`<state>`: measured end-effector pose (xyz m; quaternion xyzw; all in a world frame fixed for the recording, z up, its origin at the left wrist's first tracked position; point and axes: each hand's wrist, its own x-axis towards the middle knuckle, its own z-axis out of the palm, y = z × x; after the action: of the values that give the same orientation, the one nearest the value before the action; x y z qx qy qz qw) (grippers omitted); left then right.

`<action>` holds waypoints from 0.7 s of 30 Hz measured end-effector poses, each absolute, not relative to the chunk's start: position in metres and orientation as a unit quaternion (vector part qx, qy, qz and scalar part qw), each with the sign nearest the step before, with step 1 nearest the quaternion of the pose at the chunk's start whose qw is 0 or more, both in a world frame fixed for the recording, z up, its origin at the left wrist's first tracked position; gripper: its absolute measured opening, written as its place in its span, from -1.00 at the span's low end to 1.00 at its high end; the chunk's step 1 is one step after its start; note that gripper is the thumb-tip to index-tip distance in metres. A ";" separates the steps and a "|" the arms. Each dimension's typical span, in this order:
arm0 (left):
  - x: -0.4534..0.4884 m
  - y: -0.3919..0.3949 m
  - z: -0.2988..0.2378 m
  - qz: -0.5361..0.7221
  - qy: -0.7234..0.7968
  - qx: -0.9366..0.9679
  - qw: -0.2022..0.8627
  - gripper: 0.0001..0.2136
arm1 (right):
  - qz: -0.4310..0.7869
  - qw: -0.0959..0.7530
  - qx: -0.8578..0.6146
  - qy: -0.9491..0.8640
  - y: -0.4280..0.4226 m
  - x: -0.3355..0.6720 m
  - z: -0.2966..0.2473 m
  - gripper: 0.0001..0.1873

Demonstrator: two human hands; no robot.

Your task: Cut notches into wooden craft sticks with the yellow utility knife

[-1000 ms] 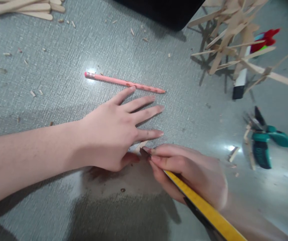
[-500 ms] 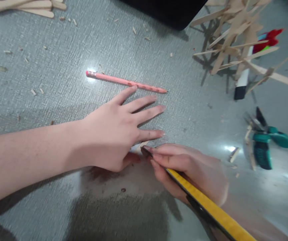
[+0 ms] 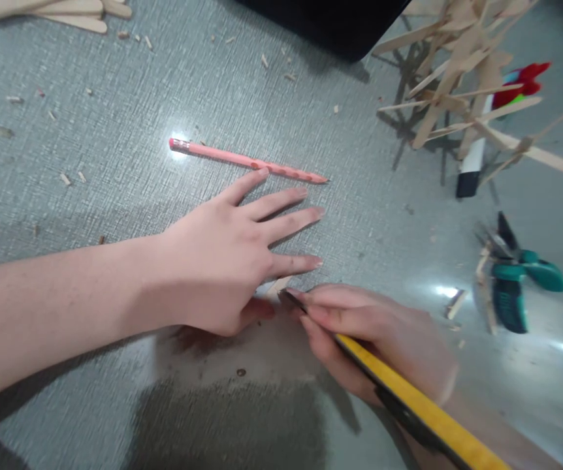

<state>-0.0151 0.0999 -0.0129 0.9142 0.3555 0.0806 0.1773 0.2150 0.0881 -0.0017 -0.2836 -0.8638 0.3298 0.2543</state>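
My left hand [image 3: 223,258] lies flat on the grey table with its fingers spread, pressing down a small wooden stick [image 3: 276,287] whose end shows under the palm. My right hand [image 3: 374,339] grips a yellow and black utility knife [image 3: 409,408], its blade tip touching the stick right beside my left thumb. A pink pencil [image 3: 247,160] lies just beyond my left fingertips.
A structure of glued wooden sticks [image 3: 472,85] stands at the upper right, over a marker [image 3: 472,163]. Green-handled pliers [image 3: 511,281] lie at the right. Loose sticks [image 3: 51,13] sit at the top left, a black object [image 3: 330,23] at the top, wood chips about.
My right hand and the knife have shifted slightly right and down along the stick. My left hand has stayed put.
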 end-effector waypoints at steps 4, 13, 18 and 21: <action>-0.015 0.099 -0.014 0.090 0.354 0.914 0.176 -0.40 | 0.312 0.263 -0.290 -0.865 0.088 0.216 -0.004 -0.74; -0.014 0.100 -0.013 0.081 0.354 0.916 0.172 -0.39 | 0.316 0.235 -0.291 -0.872 0.090 0.211 0.004 -0.68; -0.014 0.100 -0.014 0.091 0.353 0.915 0.172 -0.39 | 0.317 0.202 -0.295 -0.878 0.090 0.210 0.011 -0.75; -0.014 0.100 -0.015 0.087 0.356 0.914 0.172 -0.38 | 0.330 0.194 -0.290 -0.877 0.091 0.210 0.014 -0.76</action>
<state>-0.0141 0.0998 -0.0147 0.9143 0.3562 0.0874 0.1719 0.2102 0.0908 0.0144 -0.2904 -0.8769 0.3304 0.1937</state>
